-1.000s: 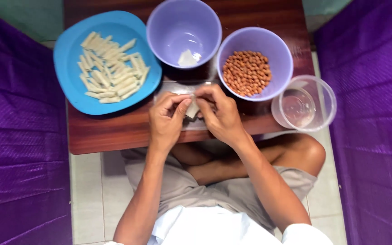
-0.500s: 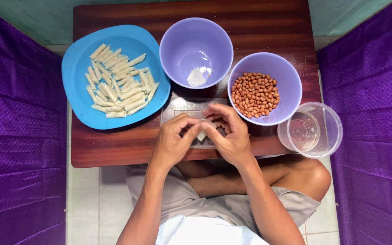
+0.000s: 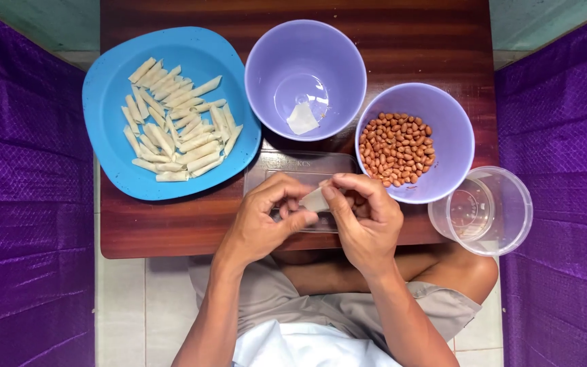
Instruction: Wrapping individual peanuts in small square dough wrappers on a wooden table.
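Both my hands meet over a clear flat plastic lid [image 3: 287, 165] at the front of a dark wooden table [image 3: 171, 221]. My left hand [image 3: 266, 217] and my right hand [image 3: 365, 217] pinch a small pale pastry wrapper [image 3: 314, 200] between their fingertips, rolled or folded. A blue plate [image 3: 110, 95] at the left holds several finished pale rolls [image 3: 174, 126]. A purple bowl [image 3: 416, 98] to the right of my hands holds red-brown peanuts [image 3: 397, 146]. Another purple bowl [image 3: 305, 47] behind my hands holds one scrap of wrapper [image 3: 301, 121].
A clear round plastic container [image 3: 484, 211] sits past the table's right front corner, beside my knee. Purple quilted cushions [image 3: 28, 224] wall in both sides. Pale tiled floor [image 3: 123, 306] shows below the table edge, where I sit cross-legged.
The view has shifted a little. My fingers have kept working the wrapper, which now sticks up between both thumbs; my hands sit slightly lower and to the right.
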